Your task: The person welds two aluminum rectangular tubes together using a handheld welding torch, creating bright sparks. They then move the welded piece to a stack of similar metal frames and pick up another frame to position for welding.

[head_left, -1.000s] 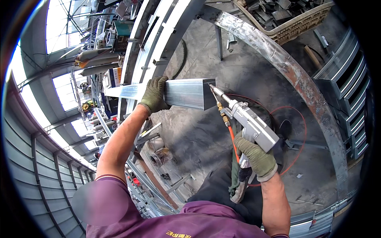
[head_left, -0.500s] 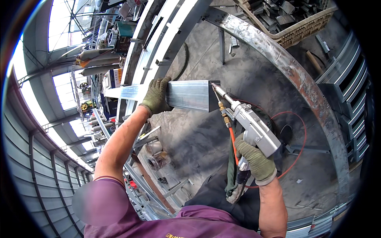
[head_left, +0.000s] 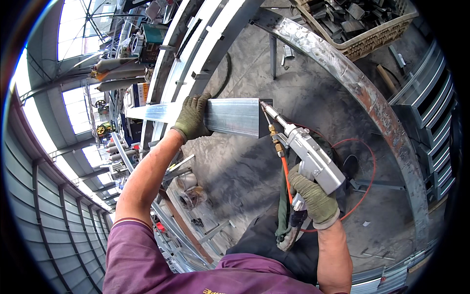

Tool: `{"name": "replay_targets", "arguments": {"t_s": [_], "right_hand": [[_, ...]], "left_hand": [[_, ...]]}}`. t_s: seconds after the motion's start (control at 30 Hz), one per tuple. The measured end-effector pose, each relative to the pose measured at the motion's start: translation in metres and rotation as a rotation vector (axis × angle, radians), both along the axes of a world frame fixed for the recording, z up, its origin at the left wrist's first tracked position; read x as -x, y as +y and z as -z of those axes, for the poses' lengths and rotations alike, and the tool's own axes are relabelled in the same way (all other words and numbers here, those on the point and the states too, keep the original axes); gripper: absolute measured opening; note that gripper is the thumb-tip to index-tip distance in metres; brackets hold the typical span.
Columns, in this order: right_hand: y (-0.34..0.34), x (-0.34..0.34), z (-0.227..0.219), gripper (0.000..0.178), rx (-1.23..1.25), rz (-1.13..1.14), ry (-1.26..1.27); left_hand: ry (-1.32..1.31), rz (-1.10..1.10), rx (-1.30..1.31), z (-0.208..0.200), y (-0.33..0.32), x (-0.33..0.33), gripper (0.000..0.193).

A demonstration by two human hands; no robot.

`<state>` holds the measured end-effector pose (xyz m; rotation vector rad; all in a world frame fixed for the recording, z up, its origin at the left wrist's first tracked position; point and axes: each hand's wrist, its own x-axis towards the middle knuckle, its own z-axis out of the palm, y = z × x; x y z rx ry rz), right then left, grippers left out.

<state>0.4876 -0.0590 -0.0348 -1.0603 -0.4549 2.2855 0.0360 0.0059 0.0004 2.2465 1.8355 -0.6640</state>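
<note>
My left hand, in a green work glove, is closed over a long galvanized steel channel that runs across in front of me. My right hand, gloved alike, grips the handle of a silver welding gun. The gun's slim nozzle points up and left, its tip at the upper corner of the channel's right end. A thin feed tube with brass fittings runs beside the nozzle into an orange hose. Whether the tip touches the metal I cannot tell.
A curved steel rail sweeps round the right side. At upper right stands a beige crate full of metal offcuts. Stacked metal profiles lie beyond the rail. A red cable loops near the gun. White buckets stand at left.
The view has shifted very slightly. Both hands keep their grips, and the gun's tip stays at the channel's end corner.
</note>
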Motion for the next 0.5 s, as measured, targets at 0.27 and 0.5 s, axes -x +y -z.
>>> {"name": "replay_targets", "arguments": {"t_s": [0.27,0.5], "right_hand": [[-0.0024,0.0018,0.0001,0.008,-0.012,-0.02,-0.013],[0.0001,0.0036,-0.0064,0.008,-0.018,-0.012,-0.045]], "left_hand": [[-0.007,-0.005,-0.008,-0.0022,-0.0003,-0.0023,0.122],[-0.019,-0.012,-0.008,-0.0024,-0.0002,-0.0019,0.124]]}}
